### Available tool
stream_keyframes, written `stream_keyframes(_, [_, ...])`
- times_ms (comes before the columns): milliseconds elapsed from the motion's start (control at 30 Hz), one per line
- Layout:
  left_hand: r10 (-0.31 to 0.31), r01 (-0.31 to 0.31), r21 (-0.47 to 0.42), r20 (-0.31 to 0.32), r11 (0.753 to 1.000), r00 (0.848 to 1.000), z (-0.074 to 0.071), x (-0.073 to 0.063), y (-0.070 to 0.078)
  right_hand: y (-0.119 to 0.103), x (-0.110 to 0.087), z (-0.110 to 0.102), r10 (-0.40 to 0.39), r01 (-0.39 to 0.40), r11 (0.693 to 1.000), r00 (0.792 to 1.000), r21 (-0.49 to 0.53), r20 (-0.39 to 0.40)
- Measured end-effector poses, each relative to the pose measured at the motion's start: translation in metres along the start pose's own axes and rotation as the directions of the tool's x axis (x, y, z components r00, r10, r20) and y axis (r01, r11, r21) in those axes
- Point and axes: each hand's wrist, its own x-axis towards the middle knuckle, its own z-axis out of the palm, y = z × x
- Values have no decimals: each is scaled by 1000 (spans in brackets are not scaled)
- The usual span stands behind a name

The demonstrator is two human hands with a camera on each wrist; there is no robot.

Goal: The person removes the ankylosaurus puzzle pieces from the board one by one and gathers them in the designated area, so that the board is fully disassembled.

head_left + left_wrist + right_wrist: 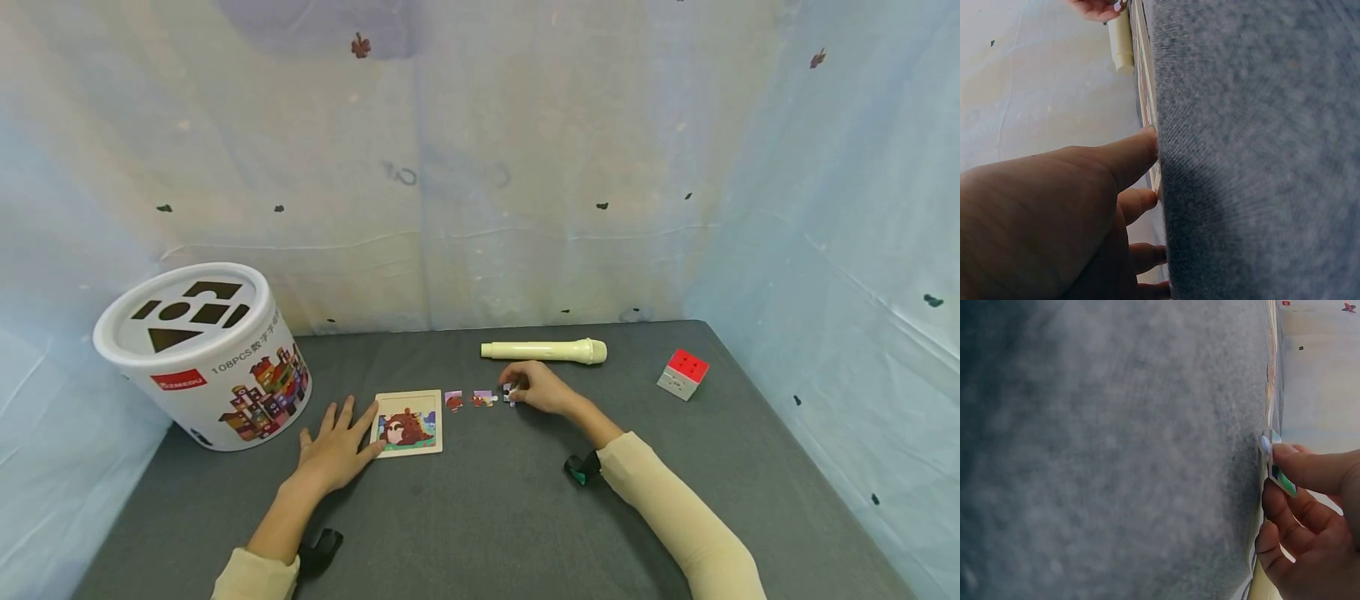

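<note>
A square wooden puzzle board point(406, 398) with a brown animal picture lies on the grey table. Along its left edge rests my left hand point(333, 450), fingers spread, thumb and index finger touching the frame. In the left wrist view the thumb point(1138, 153) lies against the board's side. My right hand point(542, 388) pinches a small jigsaw piece point(1283, 481), which stands tilted between thumb and fingers in the right wrist view. Between the board and this hand lie two loose pieces, a left one point(453, 401) and a middle one point(482, 398).
Behind the right hand lies a pale yellow toy microphone point(543, 351). A red-topped puzzle cube point(683, 374) sits at the right. The large white block bucket point(213, 358) with shaped holes in its lid stands at the left. Cloth walls point(480, 208) border the table.
</note>
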Motion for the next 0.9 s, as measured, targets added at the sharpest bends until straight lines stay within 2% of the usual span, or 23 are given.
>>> stream_keyframes(267, [-5, 5, 3, -8, 1000, 1000, 4, -1, -1, 0, 0, 2, -24, 24, 997, 1000, -68, 1])
stream_keyframes(467, [-8, 8, 7, -8, 1000, 1000, 3, -1, 0, 3, -2, 2, -43, 42, 997, 999, -72, -9])
stream_keyframes(700, [-5, 5, 9, -6, 1000, 1000, 3, -1, 0, 2, -2, 2, -17, 16, 997, 1000, -81, -12])
stream_keyframes(900, [-9, 9, 10, 3, 1000, 1000, 2, 0, 0, 4, -1, 2, -42, 39, 993, 999, -110, -23])
